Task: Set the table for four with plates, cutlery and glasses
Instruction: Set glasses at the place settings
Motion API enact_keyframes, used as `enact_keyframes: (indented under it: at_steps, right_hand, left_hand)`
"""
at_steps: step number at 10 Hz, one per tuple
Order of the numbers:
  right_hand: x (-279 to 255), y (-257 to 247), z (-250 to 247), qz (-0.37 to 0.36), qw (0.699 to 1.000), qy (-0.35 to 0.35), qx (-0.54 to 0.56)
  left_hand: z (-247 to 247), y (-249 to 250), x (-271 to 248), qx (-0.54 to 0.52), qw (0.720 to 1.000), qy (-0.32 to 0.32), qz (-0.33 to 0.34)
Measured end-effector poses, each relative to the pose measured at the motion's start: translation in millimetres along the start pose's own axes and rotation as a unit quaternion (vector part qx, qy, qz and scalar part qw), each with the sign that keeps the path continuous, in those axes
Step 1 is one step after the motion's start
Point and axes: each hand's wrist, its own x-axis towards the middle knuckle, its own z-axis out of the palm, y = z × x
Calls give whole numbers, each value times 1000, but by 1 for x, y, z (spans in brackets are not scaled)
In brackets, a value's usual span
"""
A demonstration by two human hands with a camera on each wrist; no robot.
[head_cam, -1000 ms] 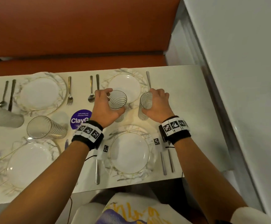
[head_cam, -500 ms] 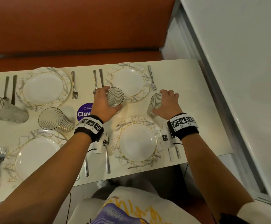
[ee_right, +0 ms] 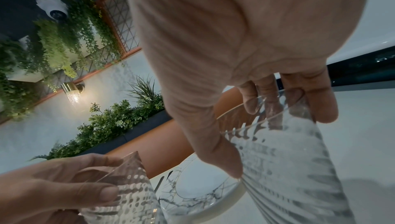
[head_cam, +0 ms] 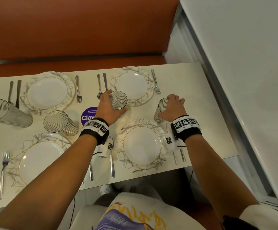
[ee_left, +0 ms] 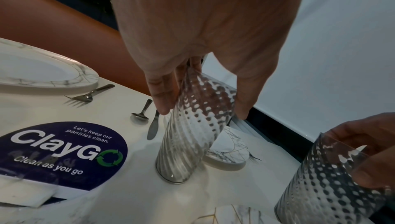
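Four marbled plates sat on the white table [head_cam: 201, 83]. Nearest, along the near edge, were the near-left plate [head_cam: 40, 161] with a fork [head_cam: 3, 173] by the left corner, and the near-right plate [head_cam: 142, 143]. Mid-table, the left hand [head_cam: 109, 110] had thumb and fingers wrapped around a ribbed glass [head_cam: 119, 101], base on the table beside a purple ClayGo sticker [head_cam: 87, 116]. Right hand [head_cam: 173, 108] gripped a second ribbed glass [head_cam: 161, 110] near its rim, just beyond the near-right plate. Two more glasses [head_cam: 58, 122] stood towards the left edge. Far edge held the far-left plate [head_cam: 48, 91] and far-right plate [head_cam: 132, 86], cutlery beside each.
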Motion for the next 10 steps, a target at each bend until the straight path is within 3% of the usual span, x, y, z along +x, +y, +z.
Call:
enact_keyframes:
  at_steps: [2,3,6,7,10]
  right_hand:
    - [-6,-4,-5,20,999,-15,-36]
    - [-9,-6,-9,7,999,12,-44]
    - [-36,-33,-10,-127,978,150,74]
    - [-50,-46,1,-149,971,160,98]
    - [-103,-67,73,-180,958,82,206]
  left_hand:
    - [-2,0,2,22,999,-20,-15]
    - [-5,-1,2,22,999,-31,-23]
    - [-20,-16,-20,25,999,-28,-20]
    - [-32,-25,-39,28,999,-32,-33]
    - [-54,-88,-108,57,998,-14,-15]
